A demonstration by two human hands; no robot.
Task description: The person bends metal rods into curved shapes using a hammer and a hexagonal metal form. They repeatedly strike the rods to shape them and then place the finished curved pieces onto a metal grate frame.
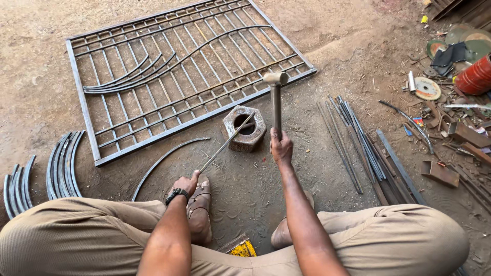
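My right hand (281, 146) grips the handle of a hammer (275, 97), whose head is raised above and to the right of a large rusty hexagonal nut (244, 129) on the dirt floor. My left hand (186, 183), with a black wristwatch, holds the near end of a thin metal rod (225, 144). The rod's far end lies across the nut's hole. I am squatting, knees spread, with a sandalled foot beside my left hand.
A welded metal grille (180, 71) lies flat beyond the nut. Curved strips (62, 164) lie at the left, and one curved strip (164, 159) in front of the grille. Straight rods (358, 140) lie at the right, with scrap, discs and a red drum (475, 76).
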